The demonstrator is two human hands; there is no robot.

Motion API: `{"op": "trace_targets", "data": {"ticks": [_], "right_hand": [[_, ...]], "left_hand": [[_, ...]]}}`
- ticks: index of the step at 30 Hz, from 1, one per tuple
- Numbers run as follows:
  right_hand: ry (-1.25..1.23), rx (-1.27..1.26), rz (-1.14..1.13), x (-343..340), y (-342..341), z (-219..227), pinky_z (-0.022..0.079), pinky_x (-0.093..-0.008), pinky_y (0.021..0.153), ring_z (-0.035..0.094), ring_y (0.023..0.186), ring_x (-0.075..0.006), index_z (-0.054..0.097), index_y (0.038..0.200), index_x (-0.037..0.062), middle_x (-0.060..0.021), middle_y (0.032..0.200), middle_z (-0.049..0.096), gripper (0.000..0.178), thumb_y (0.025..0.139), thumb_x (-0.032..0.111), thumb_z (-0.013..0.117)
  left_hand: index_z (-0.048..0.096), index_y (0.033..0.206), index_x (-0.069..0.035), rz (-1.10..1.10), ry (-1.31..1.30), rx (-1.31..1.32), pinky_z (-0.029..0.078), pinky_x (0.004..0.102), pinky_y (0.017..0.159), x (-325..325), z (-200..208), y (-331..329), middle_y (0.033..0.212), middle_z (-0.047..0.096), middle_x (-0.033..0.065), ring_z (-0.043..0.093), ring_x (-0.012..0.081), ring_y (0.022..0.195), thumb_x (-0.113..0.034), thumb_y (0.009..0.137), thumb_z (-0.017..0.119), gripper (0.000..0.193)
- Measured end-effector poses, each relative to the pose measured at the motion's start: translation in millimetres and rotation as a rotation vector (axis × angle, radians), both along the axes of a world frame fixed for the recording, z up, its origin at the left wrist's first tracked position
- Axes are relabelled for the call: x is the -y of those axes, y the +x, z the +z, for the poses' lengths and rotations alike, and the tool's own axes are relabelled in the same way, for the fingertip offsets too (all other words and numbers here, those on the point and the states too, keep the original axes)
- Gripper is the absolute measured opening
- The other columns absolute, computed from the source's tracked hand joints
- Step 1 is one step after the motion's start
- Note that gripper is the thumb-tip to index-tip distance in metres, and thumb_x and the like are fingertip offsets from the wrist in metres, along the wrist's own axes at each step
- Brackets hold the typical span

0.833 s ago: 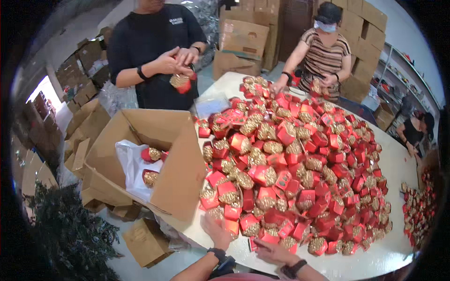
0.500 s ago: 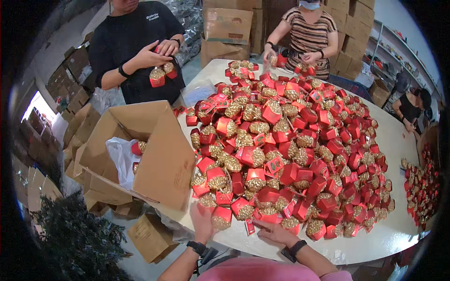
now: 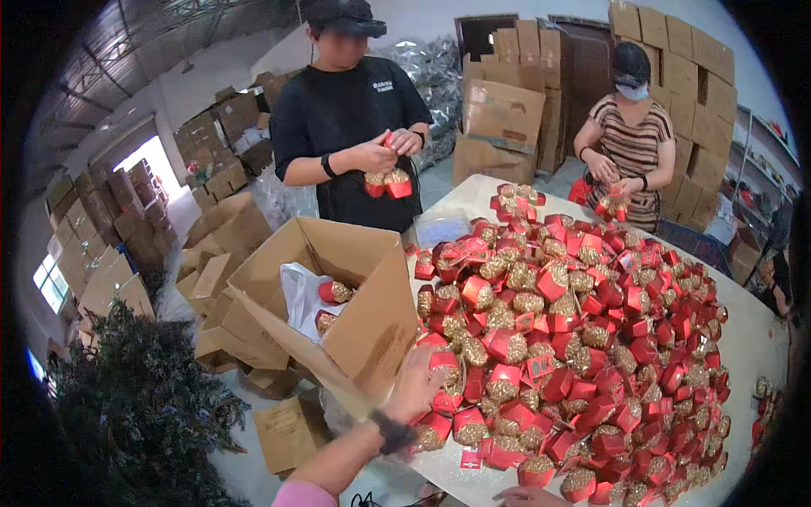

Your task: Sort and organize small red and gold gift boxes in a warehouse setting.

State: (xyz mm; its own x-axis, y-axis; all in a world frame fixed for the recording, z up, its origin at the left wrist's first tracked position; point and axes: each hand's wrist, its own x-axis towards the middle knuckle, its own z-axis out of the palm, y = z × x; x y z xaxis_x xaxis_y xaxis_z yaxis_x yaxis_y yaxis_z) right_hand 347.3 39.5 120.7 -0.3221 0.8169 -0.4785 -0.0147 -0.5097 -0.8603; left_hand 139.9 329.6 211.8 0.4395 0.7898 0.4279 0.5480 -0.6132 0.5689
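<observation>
Fingers of my left hand [image 3: 416,384] are spread partway, curled onto a small red gift box [image 3: 445,362] with a gold glittery top at the near-left edge of the heap; whether they have actually gripped it I cannot tell. That box sits at about 1 o'clock from my palm, touching the fingertips, just beside the open flap of the big cardboard carton [image 3: 317,287]. A dark band is on my left wrist, pink sleeve below it. My right hand [image 3: 528,496] barely shows at the bottom edge, at 6 o'clock, flat on the white desk [image 3: 764,338]; its grip cannot be told.

Heap of boxes [image 3: 574,338]: glossy red card, faceted, with crinkly gold tops, piled loose over most of the desk. Carton is plain brown corrugated, with white plastic liner [image 3: 300,291] inside and a few red-gold boxes in it.

At 12 o'clock a person in a black shirt [image 3: 346,118] holds two such boxes. At 1 o'clock a person in a striped top [image 3: 632,139] handles another. Stacked brown cartons stand behind them. Dark green artificial tree [image 3: 135,414] is at 8 o'clock.
</observation>
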Motion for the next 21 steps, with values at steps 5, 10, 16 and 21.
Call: {"op": "trace_targets", "data": {"ticks": [5, 10, 16, 21], "right_hand": [[0.126, 0.116, 0.120, 21.4, 29.5, 9.0, 0.044, -0.0278, 0.076, 0.057, 0.084, -0.0156, 0.058, 0.096, -0.0009, -0.0087, 0.092, 0.060, 0.024, 0.085, 0.020, 0.051], [0.099, 0.379, 0.016, 52.8, 35.1, 0.4, 0.045, -0.0265, 0.065, 0.056, 0.069, -0.0164, 0.059, 0.080, -0.0011, -0.0089, 0.075, 0.060, 0.019, 0.082, 0.015, 0.050], [0.098, 0.722, -0.208, 90.0, 37.4, -35.8, 0.042, -0.0330, 0.061, 0.054, 0.070, -0.0231, 0.057, 0.080, 0.0047, -0.0131, 0.082, 0.057, 0.011, 0.079, 0.010, 0.047], [-0.068, 0.600, -0.485, 84.3, 31.9, -78.2, 0.040, -0.0370, 0.056, 0.052, 0.061, -0.0298, 0.053, 0.070, 0.0024, -0.0144, 0.063, 0.052, 0.020, 0.080, 0.019, 0.046]], "left_hand": [[0.057, 0.091, 0.003, -0.011, -0.088, 0.058, 0.045, 0.0412, 0.076, -66.6, 117.3, 57.3, 0.085, 0.058, 0.0245, 0.056, 0.0377, 0.083, -0.014, 0.074, 0.053, 0.024], [0.061, 0.083, 0.000, 0.008, 0.159, -0.402, 0.047, 0.0416, 0.071, -176.8, 176.5, 74.1, 0.082, 0.060, 0.0217, 0.058, 0.0357, 0.080, -0.014, 0.070, 0.053, 0.021], [0.063, 0.080, 0.000, 0.062, 0.555, -0.464, 0.046, 0.0415, 0.075, -284.1, 224.9, 115.0, 0.085, 0.060, 0.0223, 0.059, 0.0349, 0.082, -0.018, 0.071, 0.049, 0.024], [0.063, 0.077, -0.002, 0.015, 0.253, -0.725, 0.048, 0.0423, 0.072, -328.5, 141.2, 140.4, 0.083, 0.061, 0.0209, 0.060, 0.0336, 0.081, -0.011, 0.068, 0.053, 0.016]]}}
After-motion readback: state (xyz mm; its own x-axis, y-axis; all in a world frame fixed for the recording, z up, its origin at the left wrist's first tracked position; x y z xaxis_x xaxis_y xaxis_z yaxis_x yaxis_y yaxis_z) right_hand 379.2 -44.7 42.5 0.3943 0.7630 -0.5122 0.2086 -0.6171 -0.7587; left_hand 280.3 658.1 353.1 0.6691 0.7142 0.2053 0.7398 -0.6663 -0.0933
